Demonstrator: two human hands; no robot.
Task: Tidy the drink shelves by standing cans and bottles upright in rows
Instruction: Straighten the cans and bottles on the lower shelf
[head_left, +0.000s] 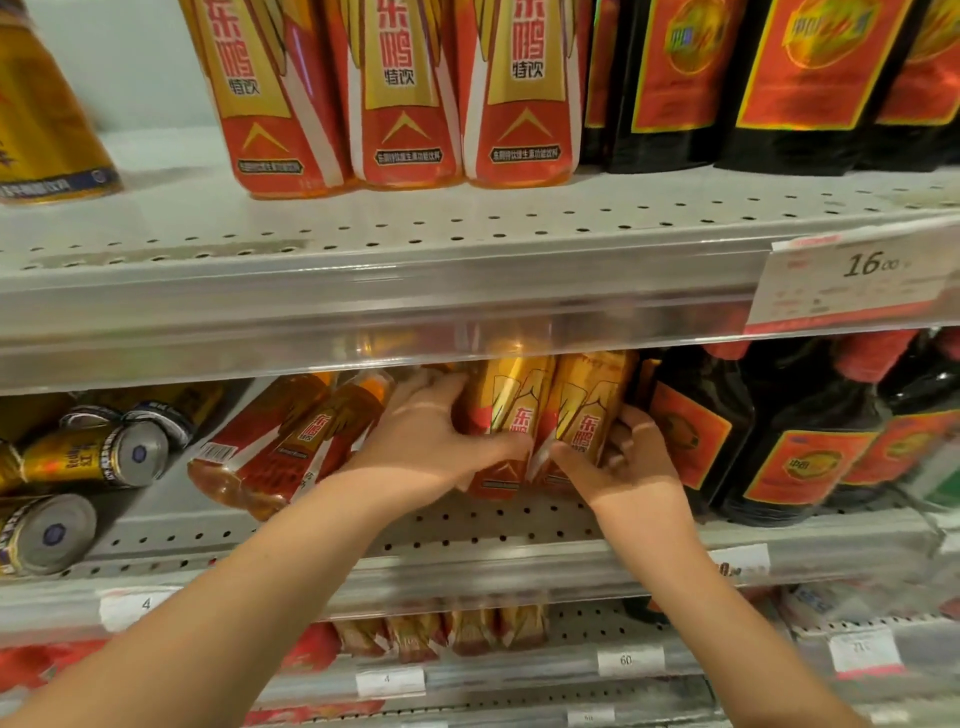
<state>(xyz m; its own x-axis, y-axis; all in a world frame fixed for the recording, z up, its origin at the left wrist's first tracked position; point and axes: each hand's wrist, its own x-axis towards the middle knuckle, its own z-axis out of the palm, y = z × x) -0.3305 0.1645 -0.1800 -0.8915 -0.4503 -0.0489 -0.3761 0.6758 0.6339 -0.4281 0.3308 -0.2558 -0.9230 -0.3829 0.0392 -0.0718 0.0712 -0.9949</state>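
Note:
On the middle shelf (467, 525) two red-and-gold drink bottles stand nearly upright side by side. My left hand (426, 441) grips the left bottle (511, 410) around its body. My right hand (623, 467) holds the right bottle (587, 415) from its right side. To the left, two more of the same bottles (291, 441) lie on their sides. Further left, several gold cans (98, 457) lie tipped over with their bottoms facing me.
Dark bottles with red labels (779, 441) stand right of my hands, close to my right hand. The top shelf (415, 234) holds three upright red-and-gold bottles (400, 93), dark bottles (753, 88) and a gold can (41, 130). A price tag (852, 275) hangs at right.

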